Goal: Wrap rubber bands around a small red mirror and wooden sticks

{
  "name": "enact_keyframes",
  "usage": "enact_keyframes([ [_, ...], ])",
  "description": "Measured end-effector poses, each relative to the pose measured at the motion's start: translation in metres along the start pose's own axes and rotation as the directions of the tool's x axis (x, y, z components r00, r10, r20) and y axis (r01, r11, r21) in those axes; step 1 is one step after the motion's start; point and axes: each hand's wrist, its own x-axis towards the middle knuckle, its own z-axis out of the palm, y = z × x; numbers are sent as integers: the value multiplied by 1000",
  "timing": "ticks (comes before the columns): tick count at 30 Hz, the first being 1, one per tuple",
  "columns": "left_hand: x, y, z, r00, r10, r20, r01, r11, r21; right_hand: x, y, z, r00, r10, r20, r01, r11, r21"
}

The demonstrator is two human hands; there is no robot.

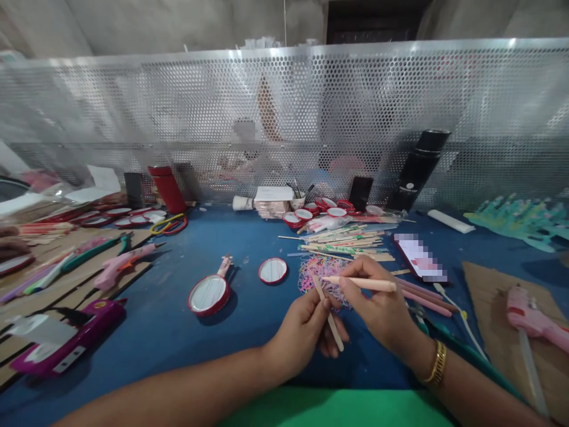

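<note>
My left hand (306, 326) pinches a flat wooden craft stick (333, 329), tilted with its upper end away from me. My right hand (377, 302) grips a thick peach-coloured pen (367, 283) like a writing tool, its tip close to the stick's upper end; whether it touches, I cannot tell. Just beyond both hands lies a heap of colourful rubber bands (311, 268). To the left are a white, red-rimmed jar lid (272, 270) and a deeper red-rimmed round piece (208, 295) with a pink handle-like piece behind it.
Sticks (342, 240) and more red-rimmed lids (326, 204) lie behind the bands. A phone (420, 258) and a pink glue gun (533, 317) are on the right. Left are another glue gun (124, 264), a purple power strip (89, 335) and another person's hand (9, 244). A perforated metal panel (200, 118) bounds the back.
</note>
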Motion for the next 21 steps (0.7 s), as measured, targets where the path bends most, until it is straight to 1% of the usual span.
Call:
enact_keyframes([
  [3,0,0,-1,1000,5,16,-5,1000,8,-1,0,1,1000,-20,12,20,999,-38],
  [7,-2,1,0,999,18,29,-19,999,34,-2,0,1,999,-21,45,23,999,-49],
  [16,-3,8,1,999,40,24,-43,991,124,-2,1,0,999,-9,39,11,998,-54],
  [21,-3,8,1,998,53,29,-57,989,140,-2,1,1,999,-12,38,14,998,-56],
])
